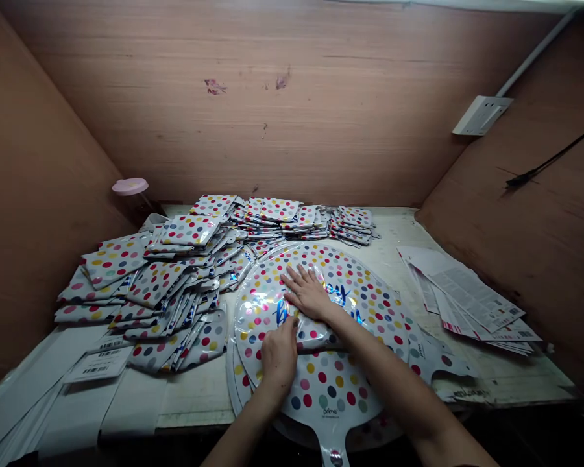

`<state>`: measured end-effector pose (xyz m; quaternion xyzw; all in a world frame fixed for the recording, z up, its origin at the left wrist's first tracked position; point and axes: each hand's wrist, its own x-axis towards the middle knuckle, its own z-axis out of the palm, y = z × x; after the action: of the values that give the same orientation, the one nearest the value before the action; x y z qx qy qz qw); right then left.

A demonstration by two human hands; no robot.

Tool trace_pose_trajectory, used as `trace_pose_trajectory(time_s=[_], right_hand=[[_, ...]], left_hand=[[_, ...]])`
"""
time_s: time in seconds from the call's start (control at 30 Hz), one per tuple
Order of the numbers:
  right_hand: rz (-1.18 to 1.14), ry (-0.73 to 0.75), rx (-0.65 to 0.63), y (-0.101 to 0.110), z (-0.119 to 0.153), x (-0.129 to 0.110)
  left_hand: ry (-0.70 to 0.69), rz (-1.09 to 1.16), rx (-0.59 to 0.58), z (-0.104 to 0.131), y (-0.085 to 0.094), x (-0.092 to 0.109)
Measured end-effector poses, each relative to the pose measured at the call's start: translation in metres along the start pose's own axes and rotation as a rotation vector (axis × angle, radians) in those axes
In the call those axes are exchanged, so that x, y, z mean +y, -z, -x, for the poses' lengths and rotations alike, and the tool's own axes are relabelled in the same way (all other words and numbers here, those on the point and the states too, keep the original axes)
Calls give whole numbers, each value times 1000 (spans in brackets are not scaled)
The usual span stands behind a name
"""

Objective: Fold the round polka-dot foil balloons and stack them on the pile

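Flat round foil balloons (331, 389) with coloured dots lie stacked in front of me, the neck of one hanging over the table's front edge. The top balloon has blue lettering and is partly folded over, with a fold edge running across its middle. My right hand (309, 295) presses flat on it, fingers spread. Just below and left of that, my left hand (278, 355) is closed, thumb up, with its fingers curled at the balloon's folded edge. What lies under the left fingers is partly hidden.
Folded dotted balloons (175, 285) are piled at the left, with more stacks (353, 224) along the back. Printed sheets (472, 301) lie at right; white barcode cards (100, 364) at left front. A pink-lidded container (130, 187) stands in the back left corner. Wooden panels (272, 155) enclose the table.
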<state>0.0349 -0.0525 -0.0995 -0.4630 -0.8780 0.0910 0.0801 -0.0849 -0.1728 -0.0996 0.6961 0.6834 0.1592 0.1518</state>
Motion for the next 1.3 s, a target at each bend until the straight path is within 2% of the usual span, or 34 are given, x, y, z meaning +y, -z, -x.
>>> trace_pose_trajectory(time_s=[0.07, 0.13, 0.23, 0.33, 0.4, 0.53, 0.63, 0.73, 0.83, 0.9, 1.0, 1.07, 1.13, 1.17, 1.23, 1.3], right_hand=[[-60, -18, -37, 6, -12, 9], [-104, -15, 7, 18, -5, 11], [-100, 80, 83, 34, 36, 4], [-114, 263, -19, 32, 84, -5], [-111, 318, -80, 25, 105, -6], [-12, 299, -37, 8, 124, -4], [96, 363, 52, 0, 133, -4], [186, 397, 135, -1, 137, -6], [219, 425, 216, 6, 140, -16], [148, 454, 237, 14, 149, -26], [-70, 435, 84, 21, 173, -37], [-220, 398, -25, 19, 188, -38], [-397, 349, -25, 12, 192, -34], [-503, 280, 15, 9, 189, -31], [-708, 30, 120, 4, 175, -26], [-808, -275, 187, 4, 153, -23]], left_hand=[[-25, 46, 25, 1, 0, -1], [-12, 102, 58, 3, -1, -1], [-15, 168, 104, 8, -9, -4], [-67, 97, 185, 12, -17, -7], [-176, -45, 205, 12, -19, -12], [-508, -203, 16, 3, -11, -30], [-545, -214, -103, -3, 2, -42], [-574, -202, -195, -7, 14, -42], [-599, -186, -176, -7, 21, -41], [-673, -158, -126, -1, 21, -45], [-842, -63, -50, 15, 18, -57], [-894, 33, -15, 26, 16, -63], [-836, 149, -15, 32, 16, -63], [-757, 209, -24, 32, 17, -60], [-500, 308, -40, 29, 18, -52], [-222, 358, -29, 21, 18, -42]])
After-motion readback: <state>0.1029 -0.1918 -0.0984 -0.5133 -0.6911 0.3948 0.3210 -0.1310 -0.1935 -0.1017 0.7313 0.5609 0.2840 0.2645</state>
